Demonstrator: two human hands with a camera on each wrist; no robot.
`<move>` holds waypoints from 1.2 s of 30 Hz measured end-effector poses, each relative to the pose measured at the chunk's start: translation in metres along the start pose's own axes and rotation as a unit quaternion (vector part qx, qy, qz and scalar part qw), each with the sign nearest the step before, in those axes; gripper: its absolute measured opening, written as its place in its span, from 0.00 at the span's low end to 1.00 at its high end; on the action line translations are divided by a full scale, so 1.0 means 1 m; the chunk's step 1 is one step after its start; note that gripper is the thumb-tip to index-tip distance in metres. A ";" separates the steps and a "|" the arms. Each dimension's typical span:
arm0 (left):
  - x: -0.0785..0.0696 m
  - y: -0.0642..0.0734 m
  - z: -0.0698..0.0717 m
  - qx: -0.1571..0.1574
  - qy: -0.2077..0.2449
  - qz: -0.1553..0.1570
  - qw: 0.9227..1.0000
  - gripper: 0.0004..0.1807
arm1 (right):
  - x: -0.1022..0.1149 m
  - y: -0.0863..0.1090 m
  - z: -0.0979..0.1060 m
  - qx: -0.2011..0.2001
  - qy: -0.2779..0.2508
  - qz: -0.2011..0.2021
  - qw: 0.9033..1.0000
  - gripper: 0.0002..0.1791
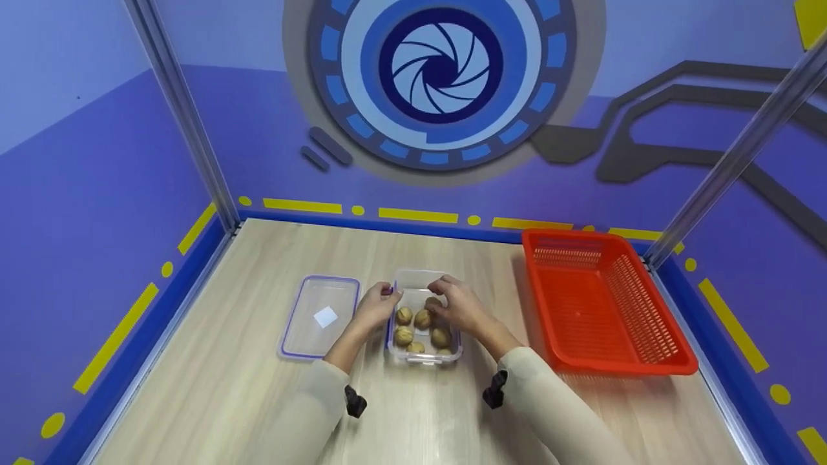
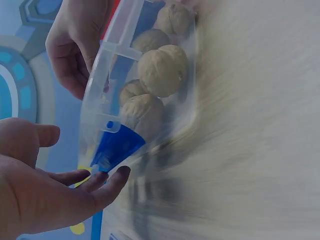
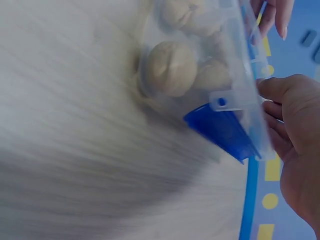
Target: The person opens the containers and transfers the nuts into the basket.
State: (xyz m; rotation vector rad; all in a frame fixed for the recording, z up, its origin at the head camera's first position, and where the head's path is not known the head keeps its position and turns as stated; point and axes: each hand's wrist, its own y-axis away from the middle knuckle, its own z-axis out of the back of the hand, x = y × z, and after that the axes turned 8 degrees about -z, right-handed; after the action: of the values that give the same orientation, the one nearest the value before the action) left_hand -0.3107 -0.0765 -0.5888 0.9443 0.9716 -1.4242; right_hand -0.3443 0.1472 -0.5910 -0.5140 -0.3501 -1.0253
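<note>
A clear plastic food container [image 1: 423,358] with blue latch flaps holds several walnuts [image 1: 404,336]. At its left wall is my left hand [image 1: 376,307]; in the left wrist view its fingertips touch or nearly touch a blue latch flap [image 2: 118,146], the thumb standing apart. My right hand [image 1: 464,309] reaches over the container's right rim, loosely bent fingers above the walnuts at the far right. In the right wrist view its thumb [image 3: 272,89] lies by the rim, and no walnut shows between thumb and fingers. The fingertips are partly hidden there.
Left of the container lies its clear lid [image 1: 303,329] with a blue seal and a white square label [image 1: 325,316]. A red plastic basket [image 1: 578,323] with perforated sides stands at the right. Blue printed walls [image 1: 258,161] and metal posts [image 1: 187,123] border the wooden table [image 1: 213,387].
</note>
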 end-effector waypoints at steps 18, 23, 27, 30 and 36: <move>0.017 -0.006 -0.005 0.043 0.084 0.021 0.995 0.28 | -0.007 0.002 -0.007 0.004 0.055 0.010 0.998 0.16; 0.019 -0.008 -0.003 0.043 0.090 0.016 0.995 0.28 | -0.007 0.001 -0.011 -0.014 0.065 0.023 0.997 0.17; 0.022 -0.009 -0.001 0.044 0.121 0.034 0.991 0.28 | -0.005 0.000 -0.012 -0.027 0.074 0.032 0.996 0.17; 0.024 -0.009 -0.001 0.041 0.134 0.039 0.989 0.28 | -0.004 -0.001 -0.013 -0.031 0.082 0.036 0.995 0.17; 0.025 -0.006 -0.001 0.040 0.125 0.034 0.991 0.28 | -0.005 0.000 -0.019 -0.039 0.102 0.052 0.993 0.12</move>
State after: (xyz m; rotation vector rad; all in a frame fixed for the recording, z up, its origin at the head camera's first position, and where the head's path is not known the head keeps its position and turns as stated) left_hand -0.3179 -0.0836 -0.6128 1.2269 1.0603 -1.3158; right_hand -0.3464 0.1401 -0.6096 -0.4875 -0.0999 -0.9830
